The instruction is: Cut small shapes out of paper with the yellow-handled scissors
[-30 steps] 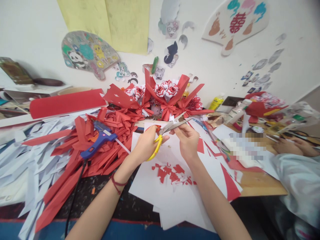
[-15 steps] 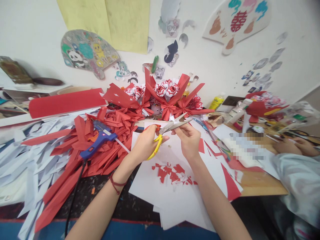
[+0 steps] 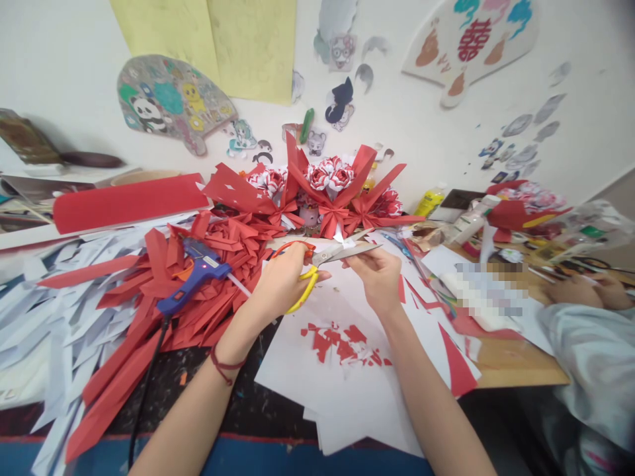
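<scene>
My left hand [image 3: 282, 281] is closed round the scissors [image 3: 310, 289], which have one yellow and one orange handle loop. Their blades stand apart and point to the right. Between the blades shows a small piece of white paper [image 3: 348, 243], pinched in the fingertips of my right hand [image 3: 378, 277]; the fingers partly hide it. Both hands are raised over white paper sheets [image 3: 347, 403]. Small red and white paper scraps [image 3: 342, 344] lie on the sheets below them.
To the left, a blue glue gun [image 3: 198, 277] rests on a heap of folded red strips [image 3: 149, 284], beside folded white strips [image 3: 34, 317]. Red-wrapped paper flowers [image 3: 330, 175] stand against the wall. At the right, another person's sleeve [image 3: 585, 357] reaches the wooden table [image 3: 520, 363].
The scissors and my left hand have shifted slightly left, and the blades are spread wider. My right hand has moved a little to the right and down.
</scene>
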The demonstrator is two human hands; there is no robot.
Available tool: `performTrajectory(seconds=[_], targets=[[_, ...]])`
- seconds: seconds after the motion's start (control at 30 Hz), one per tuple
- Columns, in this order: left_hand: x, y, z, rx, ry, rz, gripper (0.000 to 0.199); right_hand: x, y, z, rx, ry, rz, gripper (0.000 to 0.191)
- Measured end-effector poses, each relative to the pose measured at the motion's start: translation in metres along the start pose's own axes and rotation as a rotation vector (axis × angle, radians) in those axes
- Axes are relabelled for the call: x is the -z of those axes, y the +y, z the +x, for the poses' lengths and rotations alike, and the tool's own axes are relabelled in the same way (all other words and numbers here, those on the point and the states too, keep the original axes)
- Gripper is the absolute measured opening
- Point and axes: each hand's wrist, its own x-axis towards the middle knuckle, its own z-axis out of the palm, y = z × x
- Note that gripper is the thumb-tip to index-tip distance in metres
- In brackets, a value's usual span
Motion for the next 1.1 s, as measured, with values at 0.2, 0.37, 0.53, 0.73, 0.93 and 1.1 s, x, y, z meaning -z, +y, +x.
performTrajectory(seconds=[0.2,0.37,0.53,0.73,0.93,1.1], targets=[[0.002,-0.001,-0.001,-0.006,-0.006,0.055,0.040,0.002,-0.004,0.002,0.021,-0.052,-0.025,0.004],[0.002,-0.001,0.000,-0.010,-0.005,0.084,0.042,0.003,-0.008,0.002,0.015,-0.058,-0.040,0.006],[0.003,-0.002,0.000,-0.016,0.002,0.113,0.042,0.006,-0.008,0.003,0.029,-0.090,-0.072,0.005],[0.005,-0.006,0.000,-0.040,0.009,0.127,0.043,0.010,-0.005,0.004,0.061,-0.123,-0.094,0.003],[0.007,-0.008,0.000,-0.047,0.013,0.136,0.041,0.014,-0.002,0.006,0.060,-0.147,-0.101,0.004],[0.008,-0.007,0.000,-0.053,0.013,0.182,0.042,0.017,0.001,0.007,0.064,-0.160,-0.113,0.007]])
